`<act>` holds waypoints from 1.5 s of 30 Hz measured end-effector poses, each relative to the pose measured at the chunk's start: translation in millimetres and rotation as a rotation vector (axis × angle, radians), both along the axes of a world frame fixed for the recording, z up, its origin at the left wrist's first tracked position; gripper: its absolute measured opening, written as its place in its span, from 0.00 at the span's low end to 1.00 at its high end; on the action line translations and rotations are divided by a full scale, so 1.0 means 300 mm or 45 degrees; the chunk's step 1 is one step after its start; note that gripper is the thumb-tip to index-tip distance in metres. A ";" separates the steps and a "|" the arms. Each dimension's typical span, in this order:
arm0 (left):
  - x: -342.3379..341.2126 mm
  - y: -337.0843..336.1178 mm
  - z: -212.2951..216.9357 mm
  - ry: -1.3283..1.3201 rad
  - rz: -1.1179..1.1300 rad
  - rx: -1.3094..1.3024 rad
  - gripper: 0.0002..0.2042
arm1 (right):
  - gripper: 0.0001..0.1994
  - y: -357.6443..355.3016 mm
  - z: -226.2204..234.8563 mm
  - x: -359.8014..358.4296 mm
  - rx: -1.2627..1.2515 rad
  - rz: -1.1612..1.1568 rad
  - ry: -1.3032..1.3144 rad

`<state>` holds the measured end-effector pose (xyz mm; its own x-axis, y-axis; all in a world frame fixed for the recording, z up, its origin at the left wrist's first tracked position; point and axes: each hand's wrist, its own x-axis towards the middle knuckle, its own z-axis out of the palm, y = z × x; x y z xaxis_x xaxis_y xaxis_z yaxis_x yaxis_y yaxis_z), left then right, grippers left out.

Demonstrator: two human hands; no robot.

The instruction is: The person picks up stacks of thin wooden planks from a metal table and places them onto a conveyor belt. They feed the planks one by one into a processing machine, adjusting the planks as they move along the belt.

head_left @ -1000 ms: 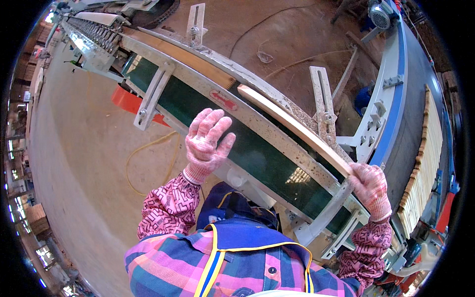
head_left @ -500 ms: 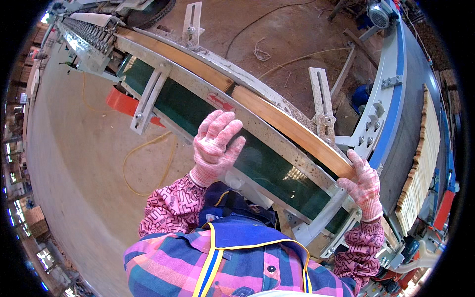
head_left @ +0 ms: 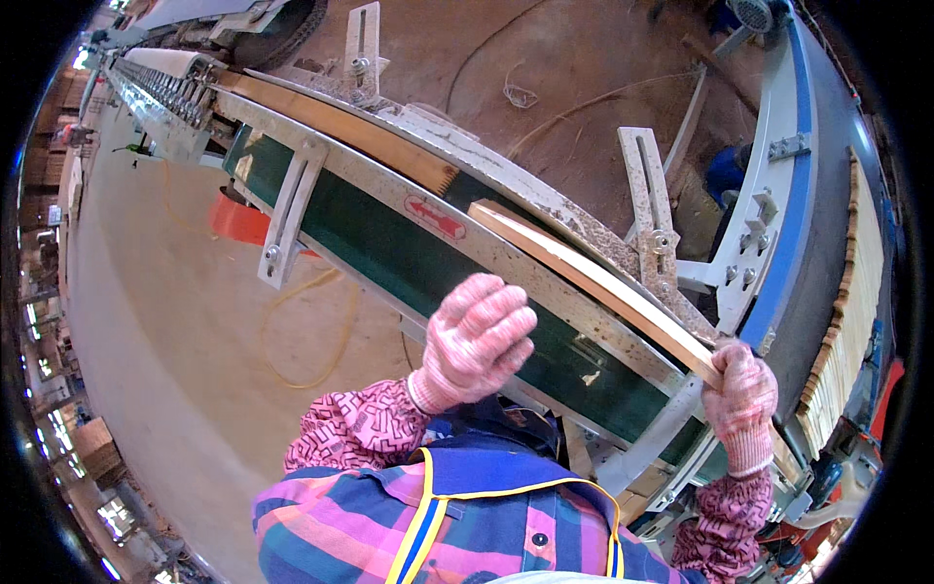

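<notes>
My right hand point(head_left: 741, 397), in a pinkish-white knit glove, is closed round the near right end of a wooden strip point(head_left: 593, 273). The strip lies slantwise along the guide channel, its far end raised over the metal guide rail point(head_left: 545, 310). Beyond it a second wooden strip point(head_left: 341, 127) with a finger-jointed end sits in the channel, a gap apart from the first. My left hand point(head_left: 475, 341), gloved alike, hangs over the near edge of the green conveyor belt point(head_left: 365, 209). Its fingers are loosely bent and hold nothing.
Slotted metal brackets point(head_left: 288, 214) stand along the conveyor. At the right runs a dark belt point(head_left: 817, 263) with a blue edge, carrying a row of wooden strips point(head_left: 844, 321). A row of rollers point(head_left: 165, 92) is at the far left. A yellow hose point(head_left: 272, 355) lies on the floor.
My right hand has closed on the near strip's end. That strip has tilted up and moved back from the far strip, leaving a gap. My left hand has moved right and nearer, its fingers bending.
</notes>
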<state>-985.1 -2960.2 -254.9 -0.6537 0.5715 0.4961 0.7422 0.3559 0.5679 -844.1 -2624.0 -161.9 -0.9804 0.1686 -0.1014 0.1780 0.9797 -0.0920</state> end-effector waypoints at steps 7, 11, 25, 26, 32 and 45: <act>0.004 0.044 -0.012 -0.106 -0.136 -0.011 0.22 | 0.40 -0.055 0.103 -0.104 -0.207 0.118 -0.135; -0.039 0.053 -0.007 -0.125 -0.149 -0.038 0.21 | 0.38 -0.036 0.044 -0.101 -0.267 0.081 -0.077; -0.038 0.047 -0.017 -0.109 -0.085 0.002 0.22 | 0.38 -0.030 -0.029 -0.078 -0.355 0.094 -0.027; -0.037 0.046 -0.014 -0.102 -0.080 0.010 0.23 | 0.37 -0.027 -0.028 -0.075 -0.361 0.096 -0.033; -0.034 0.028 -0.005 -0.067 -0.069 0.034 0.22 | 0.30 0.017 0.016 -0.068 -0.174 0.184 0.019; -0.024 -0.002 0.023 -0.004 -0.030 0.046 0.17 | 0.44 -0.020 -0.007 -0.112 -0.324 0.301 -0.069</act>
<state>-992.3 -2960.7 -248.0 -0.6416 0.5684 0.5150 0.7485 0.3171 0.5824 -877.9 -2629.8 -164.1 -0.9814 -0.0999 -0.1637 -0.0398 0.9412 -0.3355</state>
